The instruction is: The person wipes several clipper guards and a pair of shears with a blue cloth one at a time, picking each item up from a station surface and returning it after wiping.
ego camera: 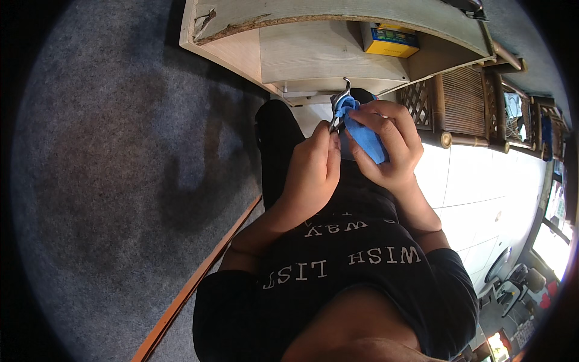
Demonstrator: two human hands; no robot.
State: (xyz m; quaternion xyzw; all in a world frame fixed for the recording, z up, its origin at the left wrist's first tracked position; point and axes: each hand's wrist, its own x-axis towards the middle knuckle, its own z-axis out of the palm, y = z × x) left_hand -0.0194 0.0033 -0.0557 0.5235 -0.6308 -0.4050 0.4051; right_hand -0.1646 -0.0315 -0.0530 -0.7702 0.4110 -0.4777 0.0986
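Observation:
Metal hair-cutting scissors [346, 86] point their curved finger rest away from me, just in front of the shelf unit. My left hand [312, 172] grips them low between thumb and fingers, hiding much of their length. A blue cloth [367, 138] is pinched in my right hand [393, 140]. Its upper end is bunched against the handle part of the scissors, and the rest hangs down across the palm. Both hands are close together above my lap.
Ahead is a pale wooden shelf unit [307, 50] with a chipped front edge; a yellow and blue box [391, 41] sits inside. Bamboo furniture [463, 102] stands at right on white floor tiles [470, 181]. A grey textured surface [113, 158] and an orange strip [199, 280] are at left.

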